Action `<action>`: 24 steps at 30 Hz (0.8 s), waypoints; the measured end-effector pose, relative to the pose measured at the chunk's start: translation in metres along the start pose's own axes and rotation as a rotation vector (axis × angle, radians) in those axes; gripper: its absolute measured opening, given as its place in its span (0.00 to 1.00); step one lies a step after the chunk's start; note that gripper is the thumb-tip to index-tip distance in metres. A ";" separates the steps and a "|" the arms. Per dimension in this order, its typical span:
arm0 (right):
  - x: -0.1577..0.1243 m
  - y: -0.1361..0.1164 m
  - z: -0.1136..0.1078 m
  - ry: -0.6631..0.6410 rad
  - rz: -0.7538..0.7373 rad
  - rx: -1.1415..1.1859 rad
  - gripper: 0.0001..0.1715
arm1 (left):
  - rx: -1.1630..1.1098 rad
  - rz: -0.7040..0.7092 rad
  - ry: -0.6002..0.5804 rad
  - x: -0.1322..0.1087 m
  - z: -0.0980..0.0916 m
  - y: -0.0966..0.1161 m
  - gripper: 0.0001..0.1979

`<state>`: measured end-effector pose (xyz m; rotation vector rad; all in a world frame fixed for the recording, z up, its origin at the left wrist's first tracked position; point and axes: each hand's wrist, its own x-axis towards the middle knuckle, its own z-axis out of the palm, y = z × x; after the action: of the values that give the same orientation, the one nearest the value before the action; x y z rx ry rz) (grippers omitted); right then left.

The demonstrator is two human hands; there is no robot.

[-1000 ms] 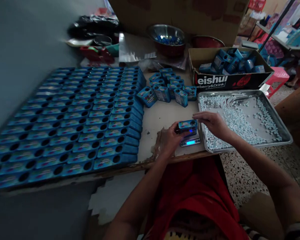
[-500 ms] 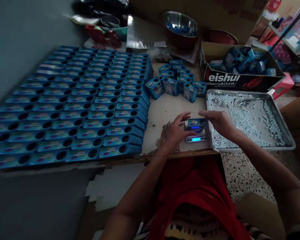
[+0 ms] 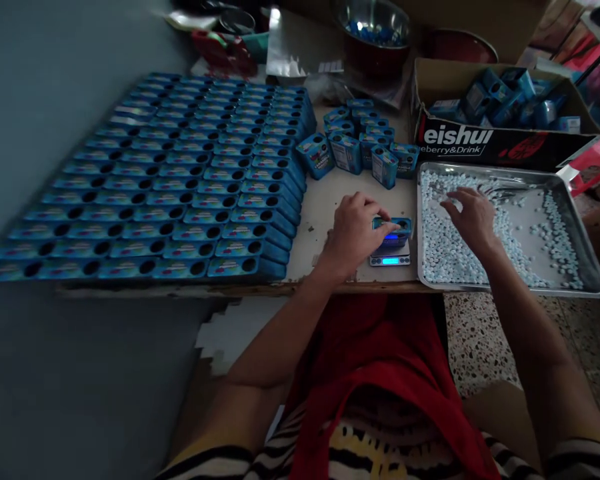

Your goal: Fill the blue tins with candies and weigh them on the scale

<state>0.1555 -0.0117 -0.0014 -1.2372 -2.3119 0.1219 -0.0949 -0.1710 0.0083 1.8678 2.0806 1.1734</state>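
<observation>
My left hand (image 3: 354, 230) is closed on the left end of a small blue box (image 3: 399, 228), its thumb toward the box's top front edge. The box rests on a small digital scale (image 3: 390, 261) with a glowing blue display. Over the metal tray (image 3: 510, 289) to the right is my right hand (image 3: 473, 217), fingers bent but apart, with nothing visible in them. Small white and pale blue pellets (image 3: 445, 253) lie spread in that tray beneath it. Whether the right fingertips touch the pellets is hard to tell.
Rows of blue boxes (image 3: 190, 180) with dark round holes cover the table's left. Several loose blue boxes (image 3: 345, 152) stand behind the scale. A printed carton (image 3: 505, 143) of blue containers sits at back right, and a metal bowl (image 3: 375, 43) stands at the back.
My left hand has closed onto the box on the scale. My right hand has moved right, from beside the box to over the pellet tray. The camera view has shifted slightly.
</observation>
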 end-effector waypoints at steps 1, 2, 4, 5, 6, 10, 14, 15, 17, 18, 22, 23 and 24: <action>0.001 0.006 0.009 0.019 0.005 -0.023 0.17 | 0.019 -0.009 -0.002 0.001 0.003 0.000 0.09; 0.001 0.012 0.017 0.029 0.014 -0.034 0.17 | 0.031 -0.016 -0.006 0.001 0.006 0.000 0.08; -0.001 0.026 0.031 0.028 0.036 -0.023 0.18 | 0.036 -0.028 -0.021 0.001 0.007 -0.002 0.07; -0.002 0.032 0.036 0.024 0.043 -0.008 0.19 | 0.032 -0.035 -0.031 0.001 0.007 -0.002 0.06; -0.004 0.037 0.039 0.025 0.045 0.007 0.19 | 0.025 -0.044 -0.038 0.001 0.007 -0.002 0.05; -0.008 0.047 0.042 0.036 0.029 0.044 0.19 | -0.021 -0.043 -0.031 0.005 0.008 0.003 0.04; -0.008 0.047 0.041 0.021 0.005 0.048 0.18 | -0.049 0.000 -0.067 0.011 0.014 0.013 0.04; -0.008 0.047 0.042 0.024 -0.002 0.048 0.18 | -0.047 0.000 -0.068 0.012 0.014 0.015 0.04; -0.008 0.047 0.042 0.034 -0.015 0.049 0.18 | -0.041 -0.007 -0.059 0.011 0.011 0.018 0.04; -0.008 0.048 0.043 0.039 -0.020 0.050 0.18 | -0.039 -0.011 -0.054 0.011 0.007 0.018 0.03; -0.007 0.050 0.043 0.046 -0.019 0.047 0.16 | -0.019 -0.010 -0.042 0.009 -0.015 0.013 0.03; -0.006 0.049 0.043 0.041 -0.019 0.047 0.16 | -0.010 -0.010 -0.032 0.010 -0.021 0.011 0.04; -0.006 0.049 0.043 0.036 -0.018 0.050 0.16 | -0.001 -0.010 -0.023 0.011 -0.026 0.008 0.06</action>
<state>0.1748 0.0187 -0.0557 -1.1839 -2.2753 0.1483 -0.1053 -0.1740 0.0350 1.8596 2.0748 1.1442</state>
